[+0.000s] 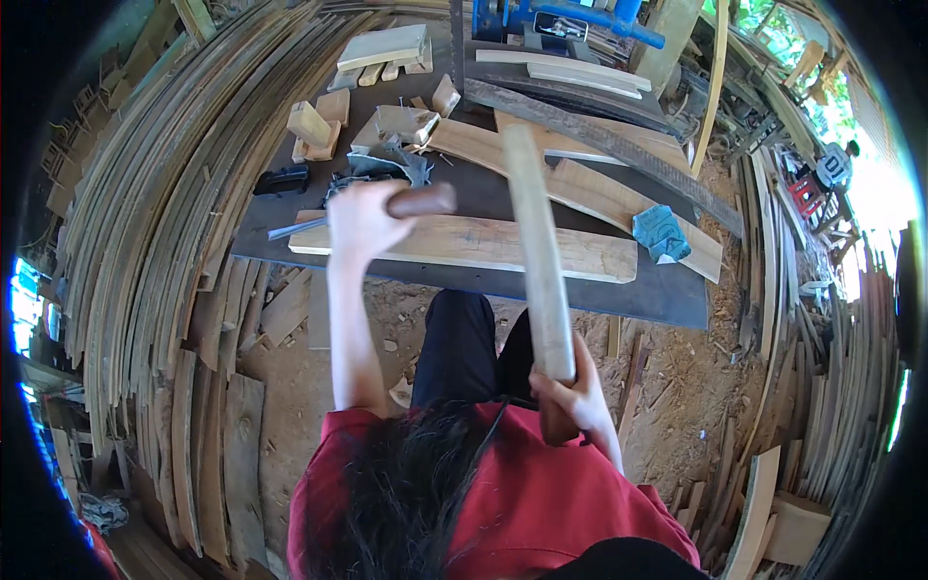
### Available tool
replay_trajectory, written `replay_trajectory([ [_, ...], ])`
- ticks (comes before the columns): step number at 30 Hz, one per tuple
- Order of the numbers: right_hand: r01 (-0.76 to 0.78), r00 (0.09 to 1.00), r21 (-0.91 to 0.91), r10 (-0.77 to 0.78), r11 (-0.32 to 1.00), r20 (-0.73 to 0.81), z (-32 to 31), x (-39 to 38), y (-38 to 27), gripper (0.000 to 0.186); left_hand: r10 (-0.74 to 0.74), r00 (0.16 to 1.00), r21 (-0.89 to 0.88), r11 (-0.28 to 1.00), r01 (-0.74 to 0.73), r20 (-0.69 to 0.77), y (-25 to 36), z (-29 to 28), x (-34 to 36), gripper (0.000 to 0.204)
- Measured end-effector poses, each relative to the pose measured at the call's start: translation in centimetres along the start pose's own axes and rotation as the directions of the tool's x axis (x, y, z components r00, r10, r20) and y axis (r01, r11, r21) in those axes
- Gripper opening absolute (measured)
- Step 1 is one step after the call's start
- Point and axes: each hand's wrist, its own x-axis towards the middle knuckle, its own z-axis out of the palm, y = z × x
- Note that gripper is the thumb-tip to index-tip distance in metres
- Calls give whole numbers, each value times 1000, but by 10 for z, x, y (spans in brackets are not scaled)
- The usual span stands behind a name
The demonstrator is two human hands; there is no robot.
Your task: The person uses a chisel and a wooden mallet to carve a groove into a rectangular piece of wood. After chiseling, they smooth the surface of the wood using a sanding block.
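My left hand (362,217) is closed on a chisel's dark wooden handle (425,200), raised over the workbench (391,269); its metal blade (295,227) points left. My right hand (575,401), low at my body's right side, grips a long pale wooden bar (532,242), which stands out forward over the bench. A long pale board (474,244) lies along the bench's near edge, beneath both tools. Behind it lie a curved board (590,193), a crumpled teal cloth (659,235) on that board's right end, and dark scraps of cloth (391,169).
Small wood blocks (319,126) and stacked pieces (382,48) sit at the back, near a blue machine (599,19). A long rough plank (609,140) crosses diagonally. Lumber piles (174,193) flank both sides. A person (833,166) is beside a red chair (807,198) at the far right.
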Motion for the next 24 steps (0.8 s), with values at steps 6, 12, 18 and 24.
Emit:
replay_trajectory([
  [6, 117, 955, 272, -33, 955, -296, -43, -11, 10, 58, 263, 931, -64, 956, -288, -253, 56, -20, -1, 25],
  [12, 144, 861, 195, -26, 970, -509, -93, -53, 0, 74, 602, 795, -356, 760, -544, 72, 205, 38, -30, 33],
  [18, 223, 529, -54, -168, 973, -832, -161, -105, 16, 77, 714, 670, -501, 664, -556, 203, 299, 56, -49, 22],
  [24, 302, 550, 153, -41, 941, -834, -154, -125, 13, 77, 561, 784, -383, 808, -448, 267, 310, 72, -28, 22],
])
